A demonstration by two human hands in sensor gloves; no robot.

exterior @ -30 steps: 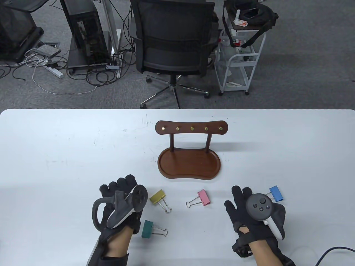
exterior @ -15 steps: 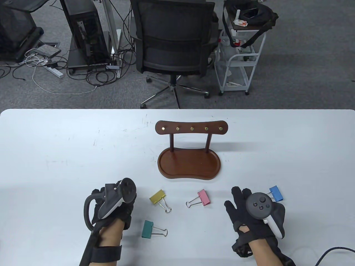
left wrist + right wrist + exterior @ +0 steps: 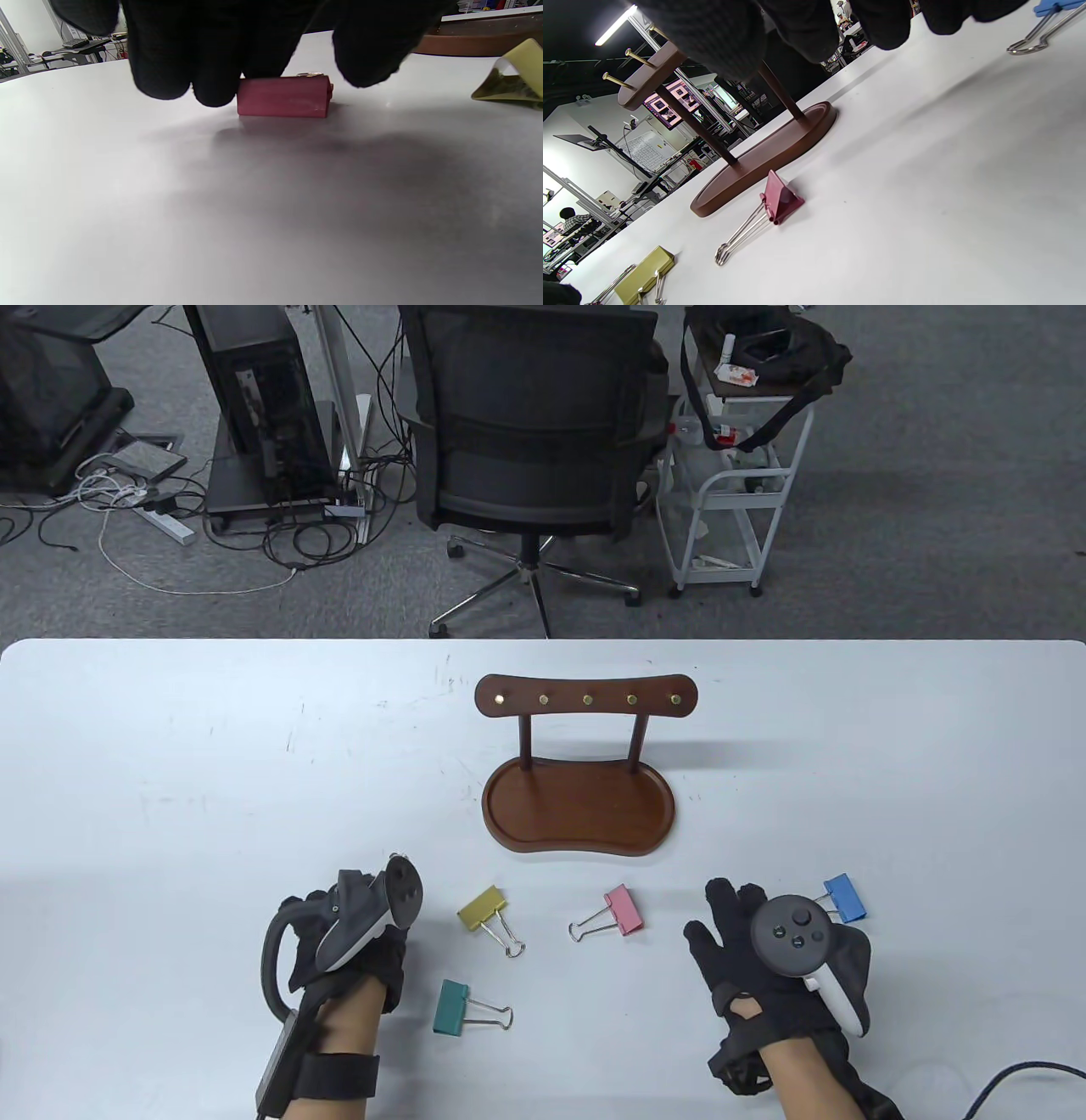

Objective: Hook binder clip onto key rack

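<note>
The wooden key rack (image 3: 585, 700) with several brass pegs stands on its oval base mid-table; it also shows in the right wrist view (image 3: 649, 72). My left hand (image 3: 356, 933) hovers low at the front left. In the left wrist view its fingers (image 3: 212, 63) and thumb (image 3: 369, 51) straddle a dark red binder clip (image 3: 284, 95) lying on the table; the fingers reach its left end and the thumb is apart from it. This clip is hidden in the table view. My right hand (image 3: 738, 933) rests flat and empty beside a blue clip (image 3: 846, 897).
A yellow clip (image 3: 484, 906), a pink clip (image 3: 624, 909) and a green clip (image 3: 450, 1008) lie between my hands, in front of the rack's base (image 3: 579, 814). A cable (image 3: 1018, 1073) runs at the front right corner. A chair and cart stand beyond the table.
My left hand has drawn back to the left and rolled, with its fingers curling under the tracker. The right hand and the visible clips have not moved.
</note>
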